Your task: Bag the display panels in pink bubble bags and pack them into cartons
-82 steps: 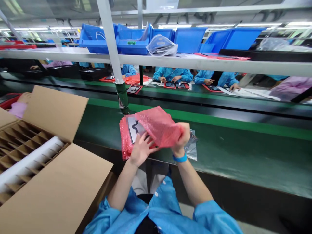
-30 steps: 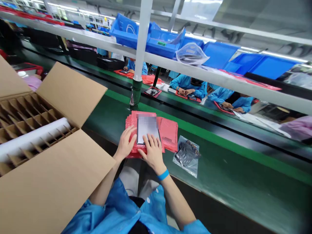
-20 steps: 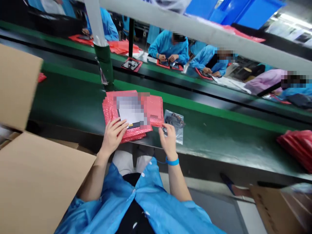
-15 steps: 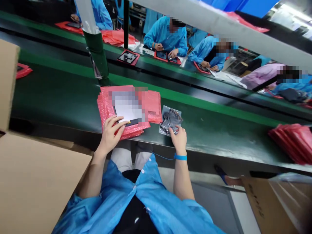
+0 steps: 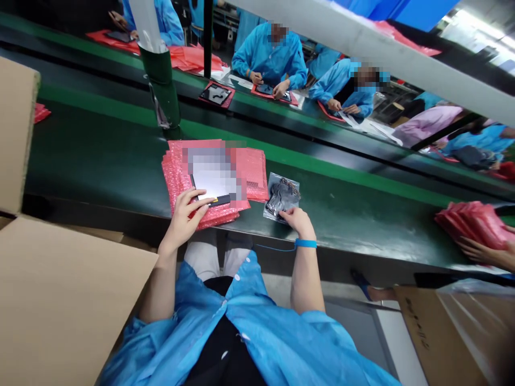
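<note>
Hands apart: left hand (image 5: 184,221) on flat panel (image 5: 211,185), right hand (image 5: 301,221) at clear bag (image 5: 275,181)

Lays the left hand over the panel's near left corner, fingers loosely curved and spread, one fingertip at the yellow mark (image 5: 215,200) on the dark near strip; touching from above, not wrapped around. Brings the right hand to the bag's near right edge, thumb and forefinger almost together. Cannot tell whether pinching the film, one of the dark parts (image 5: 284,198) inside, or nothing.

Note the bag's place: flat on the green bench (image 5: 362,214), ahead of the right hand and slightly to its left, well apart from the left hand. Read its long axis as running away from the body, far end leaning a little right. Read the panel's likewise, but leaning left, with the far end blurred out.

Find the panel on top of the red bubble sleeves (image 5: 173,182), with a second red stack (image 5: 253,171) between it and the bag. Cannot tell whether stack and bag touch. Judge the right hand better placed for the bag, the left for the panel.
</note>
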Action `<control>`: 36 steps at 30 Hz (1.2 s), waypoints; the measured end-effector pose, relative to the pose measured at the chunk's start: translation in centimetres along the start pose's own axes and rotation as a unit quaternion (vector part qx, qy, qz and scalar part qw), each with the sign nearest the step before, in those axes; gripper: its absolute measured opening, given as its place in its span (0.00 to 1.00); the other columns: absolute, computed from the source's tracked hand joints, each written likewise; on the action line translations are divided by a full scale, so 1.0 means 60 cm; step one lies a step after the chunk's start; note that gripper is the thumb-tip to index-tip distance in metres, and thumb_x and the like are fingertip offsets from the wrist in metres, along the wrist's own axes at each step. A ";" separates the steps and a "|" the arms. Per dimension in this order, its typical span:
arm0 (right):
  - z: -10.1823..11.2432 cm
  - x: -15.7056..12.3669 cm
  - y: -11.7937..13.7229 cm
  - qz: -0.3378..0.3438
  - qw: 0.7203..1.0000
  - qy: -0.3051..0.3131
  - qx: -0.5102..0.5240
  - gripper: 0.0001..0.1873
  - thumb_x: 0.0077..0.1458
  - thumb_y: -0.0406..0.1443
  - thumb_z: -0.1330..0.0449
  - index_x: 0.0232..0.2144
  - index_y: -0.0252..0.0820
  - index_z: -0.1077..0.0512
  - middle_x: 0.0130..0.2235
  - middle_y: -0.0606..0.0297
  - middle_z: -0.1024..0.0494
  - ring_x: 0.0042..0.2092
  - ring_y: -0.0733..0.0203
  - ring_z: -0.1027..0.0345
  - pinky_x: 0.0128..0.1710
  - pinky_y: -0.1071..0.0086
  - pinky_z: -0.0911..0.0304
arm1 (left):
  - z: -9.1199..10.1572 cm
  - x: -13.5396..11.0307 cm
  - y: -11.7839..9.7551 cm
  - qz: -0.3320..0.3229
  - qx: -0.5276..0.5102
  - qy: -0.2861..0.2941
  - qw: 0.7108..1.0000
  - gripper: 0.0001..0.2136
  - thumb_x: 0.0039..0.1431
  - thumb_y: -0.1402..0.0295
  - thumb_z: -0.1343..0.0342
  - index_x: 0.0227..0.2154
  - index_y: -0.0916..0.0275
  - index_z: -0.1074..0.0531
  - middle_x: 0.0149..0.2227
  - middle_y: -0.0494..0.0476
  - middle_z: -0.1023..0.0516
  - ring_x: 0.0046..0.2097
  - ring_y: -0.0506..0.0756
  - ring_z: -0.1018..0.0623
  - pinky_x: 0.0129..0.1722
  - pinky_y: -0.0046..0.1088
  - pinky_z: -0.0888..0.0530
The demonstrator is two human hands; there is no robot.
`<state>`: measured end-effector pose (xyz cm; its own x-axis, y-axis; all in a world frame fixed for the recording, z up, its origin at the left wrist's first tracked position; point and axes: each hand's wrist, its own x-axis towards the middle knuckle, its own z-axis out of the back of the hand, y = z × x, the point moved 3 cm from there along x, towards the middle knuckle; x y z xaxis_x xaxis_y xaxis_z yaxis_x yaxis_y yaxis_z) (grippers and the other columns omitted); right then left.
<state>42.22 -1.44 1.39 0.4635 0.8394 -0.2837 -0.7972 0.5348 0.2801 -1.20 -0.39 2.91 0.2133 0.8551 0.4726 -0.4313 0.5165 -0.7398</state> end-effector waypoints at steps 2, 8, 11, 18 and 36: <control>0.007 0.000 0.002 -0.003 1.000 0.012 -0.008 0.21 0.64 0.45 0.33 0.21 0.45 0.28 0.26 0.60 0.22 0.33 0.55 0.26 0.34 0.67 0.44 | -0.001 0.000 0.001 0.000 -0.002 -0.002 1.000 0.15 0.79 0.58 0.46 0.57 0.49 0.17 0.65 0.56 0.23 0.72 0.63 0.32 0.77 0.54 0.38; 0.015 -0.004 0.003 -0.007 0.999 0.048 0.014 0.23 0.63 0.42 0.34 0.17 0.45 0.32 0.19 0.64 0.27 0.27 0.58 0.30 0.32 0.69 0.43 | -0.004 -0.002 0.002 -0.005 -0.008 -0.009 1.000 0.15 0.79 0.58 0.47 0.57 0.49 0.17 0.65 0.56 0.23 0.73 0.63 0.33 0.77 0.54 0.38; 0.010 -0.008 0.002 -0.009 0.996 0.056 0.063 0.26 0.59 0.47 0.30 0.17 0.45 0.34 0.17 0.67 0.31 0.24 0.62 0.35 0.29 0.70 0.43 | -0.005 -0.002 0.004 -0.005 -0.014 -0.013 1.000 0.15 0.79 0.58 0.47 0.57 0.49 0.17 0.65 0.56 0.23 0.73 0.63 0.33 0.77 0.55 0.38; -0.001 -0.022 0.008 -0.006 0.973 0.051 0.226 0.26 0.49 0.52 0.26 0.20 0.45 0.34 0.16 0.74 0.38 0.22 0.67 0.44 0.23 0.73 0.46 | -0.007 -0.003 0.009 -0.002 -0.024 -0.014 1.000 0.16 0.79 0.57 0.47 0.57 0.50 0.16 0.65 0.57 0.23 0.73 0.63 0.33 0.77 0.56 0.38; 0.053 -0.045 -0.004 0.062 0.828 -0.044 0.556 0.33 0.34 0.57 0.19 0.31 0.48 0.31 0.28 0.70 0.26 0.26 0.65 0.32 0.29 0.68 0.28 | -0.012 -0.004 0.010 -0.003 -0.021 -0.009 1.000 0.16 0.79 0.59 0.48 0.57 0.49 0.17 0.66 0.57 0.24 0.72 0.63 0.33 0.77 0.57 0.38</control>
<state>42.39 -3.52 5.00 0.4704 0.8719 -0.1359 -0.0151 0.1619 0.9867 -0.89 -0.28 2.03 0.2006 0.8510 0.4853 -0.3935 0.5237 -0.7556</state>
